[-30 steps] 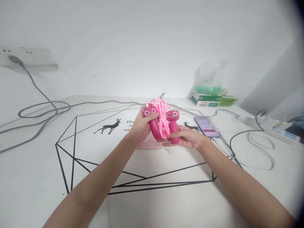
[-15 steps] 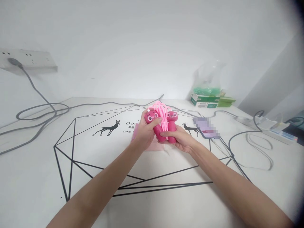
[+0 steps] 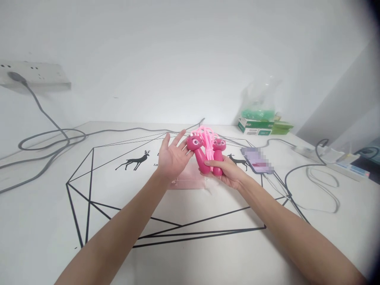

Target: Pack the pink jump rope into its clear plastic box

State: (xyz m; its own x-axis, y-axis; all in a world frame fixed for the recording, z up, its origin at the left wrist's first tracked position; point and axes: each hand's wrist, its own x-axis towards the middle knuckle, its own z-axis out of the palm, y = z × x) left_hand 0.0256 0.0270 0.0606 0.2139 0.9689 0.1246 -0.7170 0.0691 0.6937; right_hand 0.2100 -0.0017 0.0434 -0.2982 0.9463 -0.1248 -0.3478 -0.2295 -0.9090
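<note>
A pink jump rope [image 3: 209, 146] with two dark pink, animal-headed handles is held up above the table, its cord bundled in loops between the handles. My right hand [image 3: 228, 172] grips it low down, the thumb pressed over the handles' lower ends. My left hand [image 3: 173, 158] is open, palm up and fingers spread, just left of the left handle; its fingertips are close to the animal head, and I cannot tell if they touch. Below the rope lies a pale pink, partly see-through package [image 3: 187, 180], partly hidden by my left hand and the handles.
The white tabletop [image 3: 208, 261] carries black lines and deer prints. A phone [image 3: 258, 160] lies to the right, near a power strip [image 3: 353, 168] and cables. Green-and-white boxes [image 3: 257, 126] with a clear plastic bag [image 3: 259, 99] stand at the back. A grey cable [image 3: 118, 130] runs along the left.
My left hand has let go of the jump rope's left handle and opened, moving slightly left. The rope, in my right hand, has shifted a little to the right.
</note>
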